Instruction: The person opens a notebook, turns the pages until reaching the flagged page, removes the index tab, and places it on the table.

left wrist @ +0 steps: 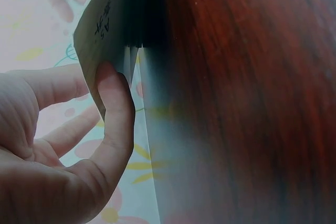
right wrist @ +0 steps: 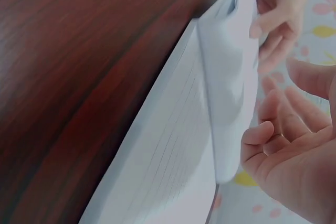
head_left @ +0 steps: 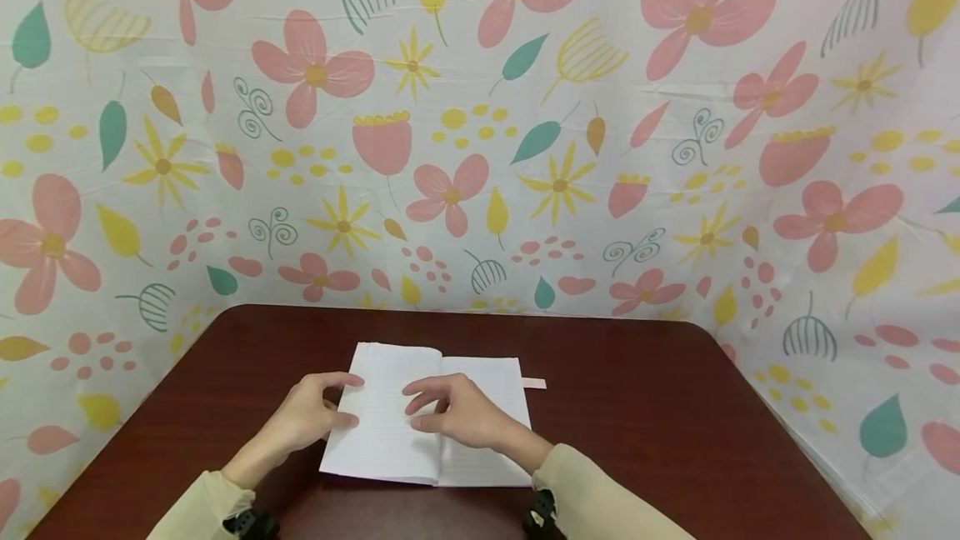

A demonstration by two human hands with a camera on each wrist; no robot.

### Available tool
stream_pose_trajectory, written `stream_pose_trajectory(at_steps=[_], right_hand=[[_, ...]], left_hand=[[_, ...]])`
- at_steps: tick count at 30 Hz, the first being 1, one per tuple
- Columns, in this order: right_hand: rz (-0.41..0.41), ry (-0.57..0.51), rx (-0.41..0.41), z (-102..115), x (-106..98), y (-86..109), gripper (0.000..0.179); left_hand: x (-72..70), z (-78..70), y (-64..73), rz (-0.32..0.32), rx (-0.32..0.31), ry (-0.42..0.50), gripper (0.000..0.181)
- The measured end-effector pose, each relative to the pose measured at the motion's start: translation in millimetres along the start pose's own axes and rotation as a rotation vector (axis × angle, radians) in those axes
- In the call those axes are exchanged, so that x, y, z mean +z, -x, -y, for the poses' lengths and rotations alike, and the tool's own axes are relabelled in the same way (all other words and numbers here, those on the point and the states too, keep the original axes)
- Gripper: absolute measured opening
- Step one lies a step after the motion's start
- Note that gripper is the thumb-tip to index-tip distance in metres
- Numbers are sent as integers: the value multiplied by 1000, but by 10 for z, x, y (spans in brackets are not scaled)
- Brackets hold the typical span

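Observation:
A lined notebook (head_left: 480,463) lies open on the table, its left side lifted at the outer edge. My left hand (head_left: 300,413) grips that outer edge, thumb on one face and fingers on the other. The left wrist view shows a pale cover (left wrist: 94,38) with dark handwriting, pinched by the left hand (left wrist: 68,166). My right hand (head_left: 467,415) is over the middle of the pages near the spine, fingers loosely bent. In the right wrist view the right hand (right wrist: 294,153) holds nothing, beside the bulging left pages (right wrist: 226,87).
A pale pink tab (head_left: 534,383) sticks out past the notebook's right edge. The dark reddish-brown table (head_left: 637,407) has rounded far corners. Flower-patterned cloth (head_left: 450,265) hangs behind it and along both sides. Black bands (head_left: 542,515) circle both wrists.

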State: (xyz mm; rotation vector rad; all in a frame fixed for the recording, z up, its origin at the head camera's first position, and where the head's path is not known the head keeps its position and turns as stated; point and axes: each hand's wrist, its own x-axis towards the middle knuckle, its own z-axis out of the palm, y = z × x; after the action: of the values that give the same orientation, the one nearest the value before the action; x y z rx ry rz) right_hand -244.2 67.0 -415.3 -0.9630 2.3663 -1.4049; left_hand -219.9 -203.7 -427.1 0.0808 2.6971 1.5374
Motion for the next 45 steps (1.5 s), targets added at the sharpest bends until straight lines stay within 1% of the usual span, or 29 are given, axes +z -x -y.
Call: stream_pose_trajectory(at_steps=[5,10,15,22,27,32,36,45], right_hand=[[-10,83,15,-121,-226,170,39],[-14,120,38,-277,-499,354,42],[-37,190,53,-367,-764,537,43],[-31,268,97,-469,-999,743,53],[-23,326,119,-596,-1073,839,57],[-7,364,126,-615,-1086,906,64],[6,399,137,-638,-1073,927,69],[28,419,159,-672,-1055,920,75]], left_hand=[[-1,14,-8,-1,-14,-8,51],[-8,28,-20,-3,-16,-7,50],[-4,23,-21,7,-17,-6,50],[-4,11,-29,2,-18,1,49],[-5,2,-23,0,-19,1,48],[-11,-4,-17,-5,-17,0,48],[-13,-6,-13,-5,-14,2,47],[-15,-5,-5,-3,-11,14,46]])
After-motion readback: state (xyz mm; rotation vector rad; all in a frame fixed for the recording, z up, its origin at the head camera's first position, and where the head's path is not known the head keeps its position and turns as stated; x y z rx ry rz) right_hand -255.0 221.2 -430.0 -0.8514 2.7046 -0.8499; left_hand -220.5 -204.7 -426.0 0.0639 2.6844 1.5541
